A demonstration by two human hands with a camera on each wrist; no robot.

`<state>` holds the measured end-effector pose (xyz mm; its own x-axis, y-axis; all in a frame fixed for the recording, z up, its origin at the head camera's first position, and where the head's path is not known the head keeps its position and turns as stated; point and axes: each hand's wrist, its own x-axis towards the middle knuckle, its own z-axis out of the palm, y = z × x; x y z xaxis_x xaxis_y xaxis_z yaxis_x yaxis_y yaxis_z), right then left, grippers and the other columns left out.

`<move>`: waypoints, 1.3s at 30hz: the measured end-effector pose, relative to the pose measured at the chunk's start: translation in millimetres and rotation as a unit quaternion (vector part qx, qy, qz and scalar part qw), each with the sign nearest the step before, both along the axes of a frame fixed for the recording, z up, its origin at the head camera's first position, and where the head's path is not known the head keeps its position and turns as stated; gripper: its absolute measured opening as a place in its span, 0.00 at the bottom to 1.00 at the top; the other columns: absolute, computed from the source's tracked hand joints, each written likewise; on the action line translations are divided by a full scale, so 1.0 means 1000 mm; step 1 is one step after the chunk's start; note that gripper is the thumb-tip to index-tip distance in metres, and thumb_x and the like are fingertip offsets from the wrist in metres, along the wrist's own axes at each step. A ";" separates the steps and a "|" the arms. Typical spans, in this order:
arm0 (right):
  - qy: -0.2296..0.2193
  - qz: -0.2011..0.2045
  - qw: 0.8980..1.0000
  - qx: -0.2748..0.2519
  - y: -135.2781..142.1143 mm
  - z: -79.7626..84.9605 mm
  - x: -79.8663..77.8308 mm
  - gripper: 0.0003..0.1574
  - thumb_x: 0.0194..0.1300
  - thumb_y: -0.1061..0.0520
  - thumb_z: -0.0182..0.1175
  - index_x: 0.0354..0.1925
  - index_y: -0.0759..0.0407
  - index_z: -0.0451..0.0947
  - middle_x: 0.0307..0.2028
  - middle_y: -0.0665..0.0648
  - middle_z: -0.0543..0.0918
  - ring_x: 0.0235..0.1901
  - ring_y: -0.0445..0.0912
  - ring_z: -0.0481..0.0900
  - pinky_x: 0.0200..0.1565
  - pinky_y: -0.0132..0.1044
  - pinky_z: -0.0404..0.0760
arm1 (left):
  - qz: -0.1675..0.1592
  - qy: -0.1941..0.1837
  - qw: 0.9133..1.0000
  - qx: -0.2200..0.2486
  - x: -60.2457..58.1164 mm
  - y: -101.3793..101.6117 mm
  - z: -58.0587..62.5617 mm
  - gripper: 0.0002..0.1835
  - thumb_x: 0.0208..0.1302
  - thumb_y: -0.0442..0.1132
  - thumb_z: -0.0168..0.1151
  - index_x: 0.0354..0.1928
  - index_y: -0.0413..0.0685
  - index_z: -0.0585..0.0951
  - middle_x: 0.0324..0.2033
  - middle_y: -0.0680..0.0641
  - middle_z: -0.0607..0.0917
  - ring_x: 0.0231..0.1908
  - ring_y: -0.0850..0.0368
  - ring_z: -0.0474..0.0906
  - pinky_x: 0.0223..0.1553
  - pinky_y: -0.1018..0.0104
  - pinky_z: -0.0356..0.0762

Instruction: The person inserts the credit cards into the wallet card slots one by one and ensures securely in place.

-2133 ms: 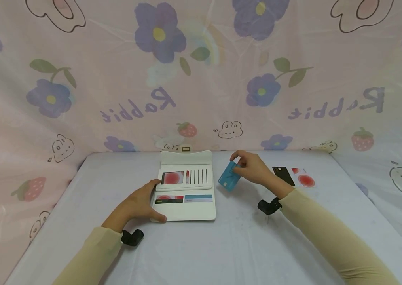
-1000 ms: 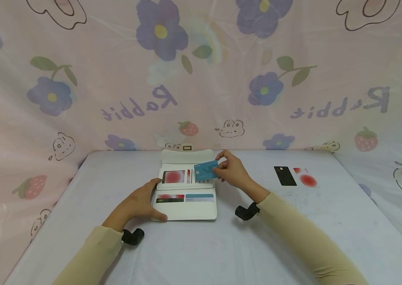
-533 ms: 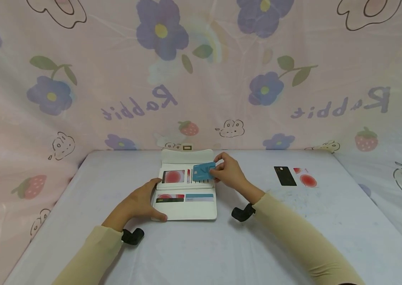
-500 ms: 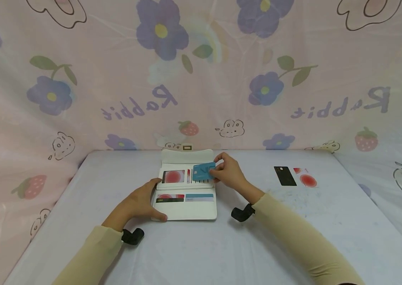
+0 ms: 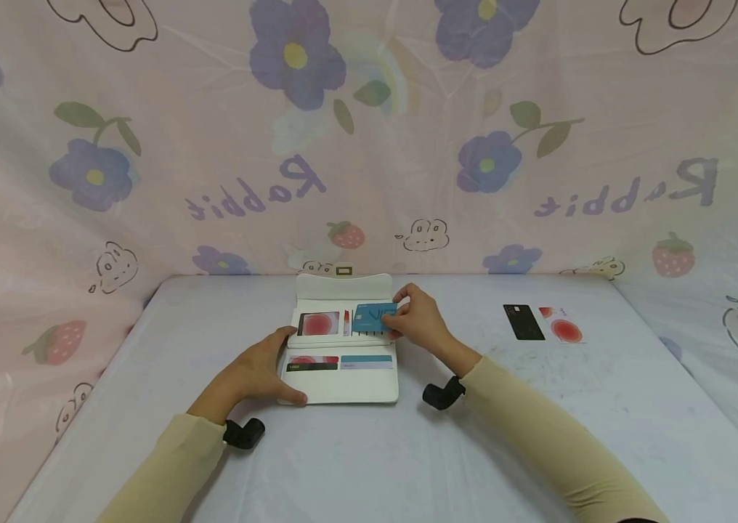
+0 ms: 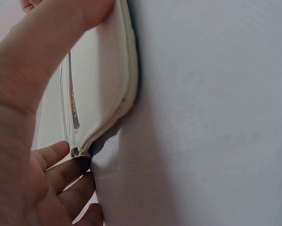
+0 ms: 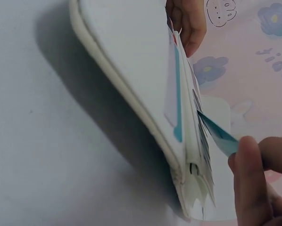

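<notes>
A white wallet (image 5: 343,388) lies unfolded on the table, its flap at the back and cards in its slots. My left hand (image 5: 253,374) holds its left side, thumb at the front corner and fingers along the edge; in the left wrist view those fingers (image 6: 68,183) reach to the wallet's side. Between thumb and fingers, my right hand (image 5: 424,319) pinches a blue card (image 5: 372,317) by its right end. In the right wrist view, the far edge of this blue card (image 7: 219,132) meets the slotted panel at a slant, right at the row of slots.
To the right on the white-covered table (image 5: 343,465) lie a black card (image 5: 524,322) and a white card with red circles (image 5: 564,327), side by side. A printed curtain (image 5: 382,181) rises behind the table. Each wrist wears a black camera (image 5: 444,394).
My right hand has brought the blue card leftward from beside the wallet to over its slots, then lowered it slightly and levelled it. My left hand stays in place on the wallet.
</notes>
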<state>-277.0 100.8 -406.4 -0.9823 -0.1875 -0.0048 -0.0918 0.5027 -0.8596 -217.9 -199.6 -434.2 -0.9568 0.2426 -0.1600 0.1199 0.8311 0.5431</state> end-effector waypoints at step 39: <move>-0.050 0.034 0.998 -0.015 0.010 -0.005 0.001 0.25 0.61 0.60 0.65 0.49 0.67 0.64 0.25 0.60 0.84 0.20 0.45 0.84 0.32 0.32 0.83 | -0.006 -0.006 1.000 -0.005 -0.001 0.001 0.003 0.70 0.23 0.64 0.82 0.72 0.50 0.55 0.69 0.42 0.65 0.66 0.44 0.64 0.65 0.41 0.64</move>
<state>-276.3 110.4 -411.5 -0.9620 -0.2559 -0.0956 -0.0383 0.4728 -0.8803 -218.4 -199.1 -431.0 -0.9521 0.2516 -0.1737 0.1228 0.8350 0.5363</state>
